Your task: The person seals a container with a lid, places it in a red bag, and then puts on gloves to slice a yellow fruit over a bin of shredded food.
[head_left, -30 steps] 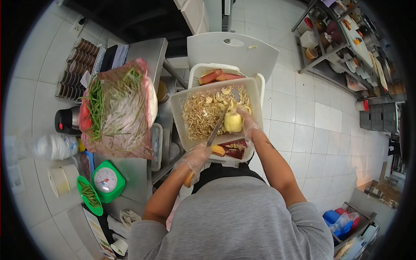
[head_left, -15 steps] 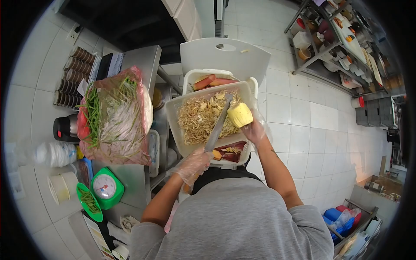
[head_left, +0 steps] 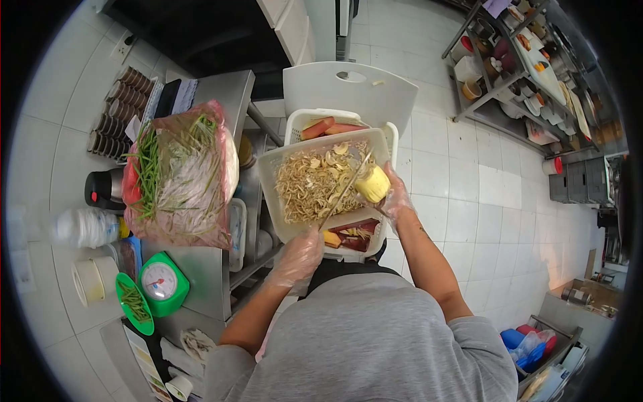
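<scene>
My left hand (head_left: 299, 258), in a clear plastic glove, grips the handle of a long knife (head_left: 345, 189) whose blade slants up across a white basket (head_left: 270, 174) full of pale shreds and peel. My right hand (head_left: 395, 199), also gloved, holds a peeled yellow fruit (head_left: 372, 183) over the basket's right side, with the blade tip against it. Under the basket, a red tray (head_left: 358, 235) with yellow pieces shows.
A second white basket (head_left: 299, 119) with reddish pieces sits behind, next to a white chair back (head_left: 348, 90). At left, a steel counter (head_left: 221, 90) holds a bag of green beans (head_left: 177, 171), a green scale (head_left: 161, 285), a green plate and stacked cups.
The fruit rose from low in the basket to its right side, then settled slightly lower. The knife blade swung to stay against it. The view shifted a little.
</scene>
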`<state>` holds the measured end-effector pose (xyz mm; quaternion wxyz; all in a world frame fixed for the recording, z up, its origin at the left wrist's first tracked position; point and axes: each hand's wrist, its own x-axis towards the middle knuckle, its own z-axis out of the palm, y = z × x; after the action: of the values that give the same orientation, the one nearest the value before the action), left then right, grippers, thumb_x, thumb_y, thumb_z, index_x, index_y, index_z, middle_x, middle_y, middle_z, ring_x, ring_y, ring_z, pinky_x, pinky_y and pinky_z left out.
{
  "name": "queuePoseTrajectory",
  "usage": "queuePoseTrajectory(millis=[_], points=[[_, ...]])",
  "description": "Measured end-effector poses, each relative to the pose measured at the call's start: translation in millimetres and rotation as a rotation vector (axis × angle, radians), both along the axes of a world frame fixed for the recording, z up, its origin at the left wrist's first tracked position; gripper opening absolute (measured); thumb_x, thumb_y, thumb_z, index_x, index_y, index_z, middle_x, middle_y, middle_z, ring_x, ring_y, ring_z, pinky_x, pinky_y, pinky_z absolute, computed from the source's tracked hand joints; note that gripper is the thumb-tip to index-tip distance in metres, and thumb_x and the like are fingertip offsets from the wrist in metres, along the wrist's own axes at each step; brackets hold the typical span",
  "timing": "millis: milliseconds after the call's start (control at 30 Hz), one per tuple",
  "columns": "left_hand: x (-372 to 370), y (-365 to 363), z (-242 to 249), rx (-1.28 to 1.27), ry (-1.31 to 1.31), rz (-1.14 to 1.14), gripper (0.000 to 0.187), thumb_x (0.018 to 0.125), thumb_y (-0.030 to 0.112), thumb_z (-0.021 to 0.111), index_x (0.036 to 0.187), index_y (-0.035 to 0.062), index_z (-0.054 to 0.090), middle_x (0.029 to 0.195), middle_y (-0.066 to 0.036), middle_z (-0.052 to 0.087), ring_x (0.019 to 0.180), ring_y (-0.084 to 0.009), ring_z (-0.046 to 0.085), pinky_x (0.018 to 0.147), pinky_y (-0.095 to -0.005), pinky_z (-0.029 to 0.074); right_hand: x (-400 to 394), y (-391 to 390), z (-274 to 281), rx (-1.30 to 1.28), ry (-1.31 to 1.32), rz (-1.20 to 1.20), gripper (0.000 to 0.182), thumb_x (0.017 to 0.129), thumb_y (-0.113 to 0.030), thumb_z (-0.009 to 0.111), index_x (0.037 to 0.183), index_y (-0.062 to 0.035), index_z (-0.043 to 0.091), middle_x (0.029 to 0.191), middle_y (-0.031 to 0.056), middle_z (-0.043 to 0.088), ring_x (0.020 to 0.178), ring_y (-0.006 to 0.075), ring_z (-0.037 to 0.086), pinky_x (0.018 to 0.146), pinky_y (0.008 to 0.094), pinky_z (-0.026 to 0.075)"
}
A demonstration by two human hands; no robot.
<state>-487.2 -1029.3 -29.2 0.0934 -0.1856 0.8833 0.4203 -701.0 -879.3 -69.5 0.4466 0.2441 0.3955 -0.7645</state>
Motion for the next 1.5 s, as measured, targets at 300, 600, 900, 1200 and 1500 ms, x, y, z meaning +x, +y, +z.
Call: queuePoseTrajectory(millis=[300,600,900,1200,1500], points=[[-15.3,8.9,20.6,-0.246,-0.07,-0.128,0.021,0.095,0.017,0.042,0.105,-0.0002,0.049,0.086,-0.028,0.062,0.08,-0.0465,0.062,0.073,-0.054,0.049,5.1,-10.1,2.9,0.09,0.04,-0.031,0.024,0.093,-0.037,0.051,0.099,-0.0167,0.063,0.083,0.0015,0.069,0.063,0.0193,0.065,0.044,0.0366,0.044],[-11.1,15.4,33.5,-0.229,-0.191,-0.172,0.021,0.094,0.013,0.04,0.105,-0.003,0.048,0.098,-0.029,0.06,0.083,-0.0467,0.063,0.073,-0.0556,0.05,7.6,-8.8,-8.4,0.185,-0.006,-0.014,0.024,0.092,-0.039,0.048,0.092,-0.0207,0.063,0.077,-0.0008,0.067,0.059,0.0184,0.062,0.045,0.0374,0.042],[-37.8,28.0,7.7,-0.175,-0.065,-0.083,0.019,0.091,0.008,0.04,0.099,-0.0058,0.05,0.089,-0.03,0.062,0.086,-0.0477,0.063,0.078,-0.0559,0.048,10.9,-8.8,-31.2,0.167,0.111,0.006,0.026,0.091,-0.039,0.051,0.096,-0.0162,0.062,0.078,0.004,0.067,0.06,0.022,0.063,0.042,0.0397,0.044],[-67.9,28.2,-20.3,-0.086,-0.049,-0.069,0.023,0.09,0.009,0.042,0.103,-0.0053,0.053,0.094,-0.031,0.063,0.091,-0.0481,0.063,0.079,-0.0546,0.049,17.9,-3.0,-18.5,0.186,0.117,-0.027,0.031,0.088,-0.037,0.058,0.104,-0.0108,0.061,0.082,0.0057,0.067,0.059,0.022,0.064,0.038,0.0363,0.045],[-65.1,6.7,11.8,0.079,-0.16,0.04,0.03,0.094,0.02,0.046,0.112,-0.0047,0.05,0.089,-0.032,0.06,0.087,-0.0454,0.06,0.079,-0.0511,0.046,9.5,3.6,-16.4,0.201,0.104,-0.045,0.033,0.087,-0.04,0.059,0.105,-0.0124,0.062,0.085,0.004,0.068,0.061,0.0207,0.064,0.041,0.0359,0.045]])
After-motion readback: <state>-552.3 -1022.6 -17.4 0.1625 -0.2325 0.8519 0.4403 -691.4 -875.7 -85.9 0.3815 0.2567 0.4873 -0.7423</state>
